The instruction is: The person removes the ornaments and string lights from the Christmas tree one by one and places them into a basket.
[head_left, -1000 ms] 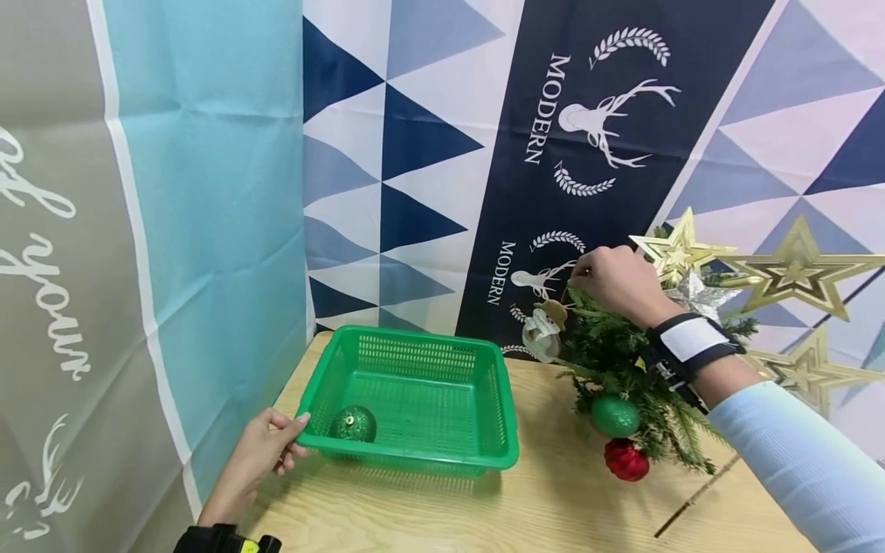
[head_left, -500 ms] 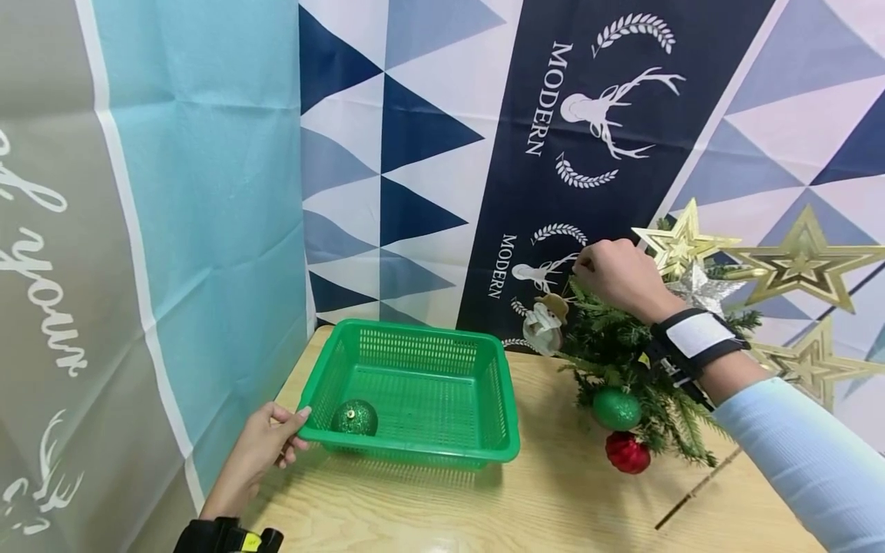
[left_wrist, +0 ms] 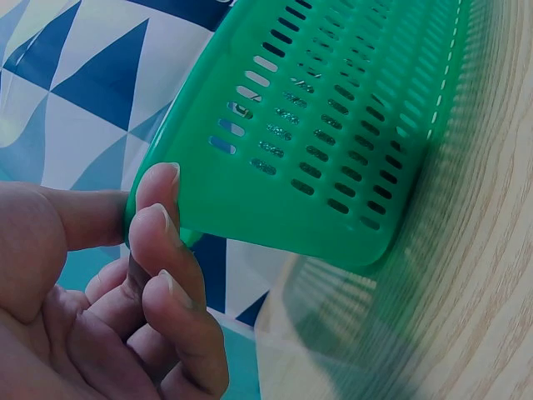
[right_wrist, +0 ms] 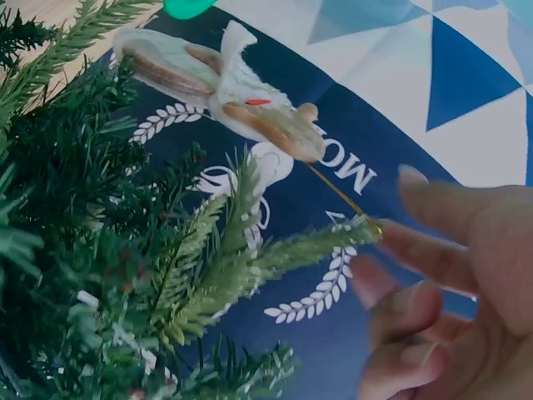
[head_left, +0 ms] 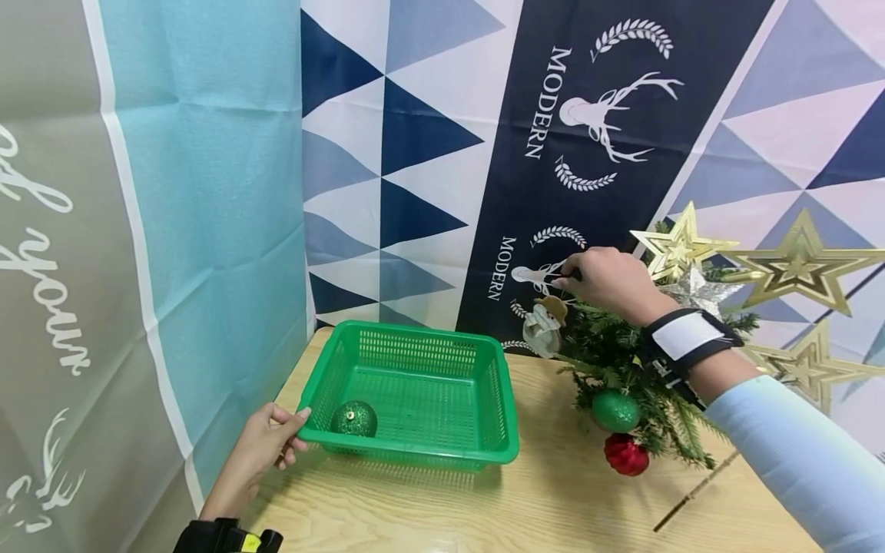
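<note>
1. Right hand (head_left: 608, 280) is raised at the upper branches of the small Christmas tree (head_left: 625, 361). Fingertips (right_wrist: 433, 204) meet at the thin gold hanging loop (right_wrist: 341, 196) of the snowman ornament (head_left: 542, 326); from the right wrist view I cannot tell whether the loop is pinched or only touched.
2. The snowman ornament hangs from a branch tip (right_wrist: 316, 246) at the tree's 10 o'clock side, just above the bench (head_left: 553, 499).
3. Left hand (head_left: 266, 449) grips the near-left corner of the green plastic basket (head_left: 415, 453), thumb on the rim, fingers curled under.
4. Judgement: the loop should slide outward along the branch tip, not be pulled straight up, so the needles do not snag. A steady basket helps.
5. Inside the basket: one green glitter bauble (head_left: 353, 419) at the near-left corner, 7 o'clock.
6. On the tree: a green bauble (head_left: 614, 411) and a red bauble (head_left: 626, 455) low at 6 o'clock, gold stars (head_left: 681, 246) and a silver star (head_left: 701, 292) near the top.
7. Surface: light wood-grain bench; a thin stick (head_left: 694, 491) lies at 4 o'clock of the tree.
8. Room: hanging fabric backdrops, teal and grey on the left, navy triangles with a deer emblem (head_left: 608, 115) and "MODERN" lettering behind.
</note>
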The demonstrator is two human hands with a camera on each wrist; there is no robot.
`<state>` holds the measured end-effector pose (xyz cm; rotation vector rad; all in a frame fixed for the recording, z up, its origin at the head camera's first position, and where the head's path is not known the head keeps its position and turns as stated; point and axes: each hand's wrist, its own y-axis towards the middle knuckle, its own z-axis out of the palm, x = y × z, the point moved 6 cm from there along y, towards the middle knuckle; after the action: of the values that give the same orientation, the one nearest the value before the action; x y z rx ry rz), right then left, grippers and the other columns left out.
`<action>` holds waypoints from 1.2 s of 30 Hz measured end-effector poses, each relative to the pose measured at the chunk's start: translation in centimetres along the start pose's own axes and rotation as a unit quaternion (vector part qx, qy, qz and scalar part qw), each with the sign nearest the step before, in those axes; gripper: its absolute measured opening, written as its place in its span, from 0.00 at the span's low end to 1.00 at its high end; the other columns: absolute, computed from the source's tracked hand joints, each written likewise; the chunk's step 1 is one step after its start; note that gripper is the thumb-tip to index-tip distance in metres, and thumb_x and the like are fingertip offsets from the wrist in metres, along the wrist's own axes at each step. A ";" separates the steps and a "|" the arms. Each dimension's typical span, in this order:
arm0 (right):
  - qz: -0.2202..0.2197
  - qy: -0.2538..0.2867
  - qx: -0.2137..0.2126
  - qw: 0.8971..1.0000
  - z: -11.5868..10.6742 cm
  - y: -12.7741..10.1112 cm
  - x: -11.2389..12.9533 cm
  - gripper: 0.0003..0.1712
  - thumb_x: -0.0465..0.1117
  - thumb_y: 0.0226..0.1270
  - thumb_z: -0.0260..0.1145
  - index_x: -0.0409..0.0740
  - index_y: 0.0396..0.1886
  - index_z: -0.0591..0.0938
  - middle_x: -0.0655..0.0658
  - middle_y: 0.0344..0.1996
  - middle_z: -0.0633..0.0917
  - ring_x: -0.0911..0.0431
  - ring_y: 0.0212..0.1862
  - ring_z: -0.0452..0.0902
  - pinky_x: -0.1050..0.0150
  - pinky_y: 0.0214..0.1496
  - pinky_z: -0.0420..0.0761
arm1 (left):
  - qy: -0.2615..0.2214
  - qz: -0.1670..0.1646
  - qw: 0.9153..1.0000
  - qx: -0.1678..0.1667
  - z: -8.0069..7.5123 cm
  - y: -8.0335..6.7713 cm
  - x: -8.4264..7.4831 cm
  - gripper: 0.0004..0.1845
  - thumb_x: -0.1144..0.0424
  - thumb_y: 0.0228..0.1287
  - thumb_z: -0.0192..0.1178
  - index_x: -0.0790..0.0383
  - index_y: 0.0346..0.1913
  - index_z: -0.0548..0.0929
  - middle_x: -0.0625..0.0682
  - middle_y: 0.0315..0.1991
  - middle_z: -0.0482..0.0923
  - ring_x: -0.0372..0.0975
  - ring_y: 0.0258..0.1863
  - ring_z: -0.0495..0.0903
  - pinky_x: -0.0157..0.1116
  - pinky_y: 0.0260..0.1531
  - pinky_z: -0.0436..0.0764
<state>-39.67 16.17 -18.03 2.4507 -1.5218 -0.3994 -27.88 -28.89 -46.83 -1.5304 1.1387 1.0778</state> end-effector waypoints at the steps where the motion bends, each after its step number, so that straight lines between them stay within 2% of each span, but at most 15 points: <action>1: -0.002 -0.007 0.006 1.000 0.2 0.1 0.1 0.10 0.47 0.71 0.71 0.45 0.38 0.90 0.43 0.33 0.86 0.50 0.28 0.79 0.52 0.26 0.75 | -0.001 -0.001 1.000 -0.001 0.0 0.0 0.0 0.17 0.56 0.79 0.59 0.67 0.43 0.66 0.54 0.23 0.83 0.37 0.15 0.74 0.34 0.17 0.73; 3: -0.003 -0.015 0.010 1.000 0.6 0.2 0.3 0.10 0.44 0.70 0.70 0.46 0.28 0.87 0.45 0.27 0.82 0.51 0.25 0.75 0.54 0.23 0.72 | -0.003 -0.003 1.000 -0.002 -0.1 0.0 0.0 0.17 0.56 0.79 0.59 0.66 0.43 0.66 0.54 0.23 0.83 0.37 0.15 0.74 0.34 0.17 0.73; 5: -0.001 -0.019 0.003 1.000 0.7 0.3 0.3 0.17 0.39 0.67 0.68 0.48 0.17 0.79 0.48 0.20 0.74 0.53 0.21 0.69 0.57 0.20 0.65 | -0.006 -0.005 1.000 0.000 -0.1 0.0 0.0 0.18 0.55 0.79 0.59 0.66 0.43 0.66 0.55 0.23 0.83 0.38 0.15 0.74 0.35 0.17 0.73; 9: 0.002 -0.017 -0.011 1.000 0.4 0.1 0.2 0.25 0.32 0.63 0.62 0.50 0.10 0.64 0.51 0.17 0.62 0.56 0.17 0.57 0.60 0.19 0.56 | -0.008 -0.004 1.000 0.004 0.0 0.0 0.0 0.19 0.54 0.78 0.60 0.66 0.43 0.66 0.55 0.23 0.83 0.39 0.15 0.75 0.36 0.18 0.74; 12: 0.001 -0.006 -0.015 1.000 0.1 0.1 0.2 0.25 0.33 0.65 0.62 0.50 0.11 0.64 0.49 0.18 0.63 0.55 0.19 0.57 0.60 0.20 0.57 | -0.004 -0.003 1.000 0.002 -0.1 -0.1 0.0 0.19 0.54 0.79 0.59 0.66 0.43 0.66 0.55 0.24 0.83 0.39 0.15 0.75 0.36 0.18 0.74; 15: 0.013 0.005 -0.027 1.000 -0.4 0.3 0.2 0.21 0.35 0.68 0.60 0.47 0.14 0.70 0.45 0.23 0.69 0.52 0.23 0.65 0.56 0.22 0.63 | 0.001 0.000 1.000 0.001 -0.2 -0.1 -0.1 0.19 0.53 0.78 0.59 0.66 0.44 0.66 0.55 0.24 0.83 0.39 0.16 0.75 0.36 0.18 0.74; 19: 0.038 0.021 -0.060 0.997 -1.2 0.5 0.0 0.12 0.36 0.70 0.59 0.42 0.25 0.83 0.40 0.32 0.78 0.45 0.32 0.76 0.46 0.28 0.75 | 0.001 0.000 1.000 0.003 -0.1 0.0 -0.1 0.19 0.53 0.78 0.60 0.66 0.44 0.66 0.55 0.24 0.83 0.39 0.16 0.75 0.35 0.18 0.74; 21: 0.043 0.033 -0.075 0.996 -1.5 0.5 0.0 0.09 0.37 0.71 0.62 0.41 0.33 0.88 0.39 0.35 0.83 0.42 0.35 0.80 0.42 0.31 0.78 | 0.000 -0.003 1.000 0.004 0.0 0.0 0.0 0.19 0.54 0.78 0.60 0.66 0.44 0.66 0.55 0.24 0.83 0.39 0.16 0.75 0.35 0.18 0.74; 24: 0.045 0.042 -0.084 0.995 -1.9 0.5 0.1 0.09 0.38 0.71 0.65 0.42 0.38 0.90 0.40 0.35 0.87 0.42 0.35 0.83 0.41 0.31 0.79 | 0.001 -0.005 1.000 0.002 0.0 -0.1 0.0 0.18 0.55 0.78 0.60 0.66 0.43 0.66 0.54 0.24 0.83 0.38 0.16 0.75 0.35 0.18 0.74; 36: 0.006 0.053 -0.085 0.995 -2.3 -0.8 2.0 0.07 0.39 0.71 0.69 0.43 0.37 0.91 0.44 0.32 0.88 0.48 0.32 0.83 0.46 0.31 0.79 | -0.002 -0.003 1.000 0.003 0.2 -0.2 -0.1 0.17 0.55 0.79 0.59 0.67 0.44 0.66 0.54 0.24 0.83 0.38 0.16 0.75 0.35 0.18 0.74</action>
<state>-37.34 14.88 -16.41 2.2931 -1.3989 -0.3725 -27.68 -28.67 -46.70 -1.5258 1.1328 1.0723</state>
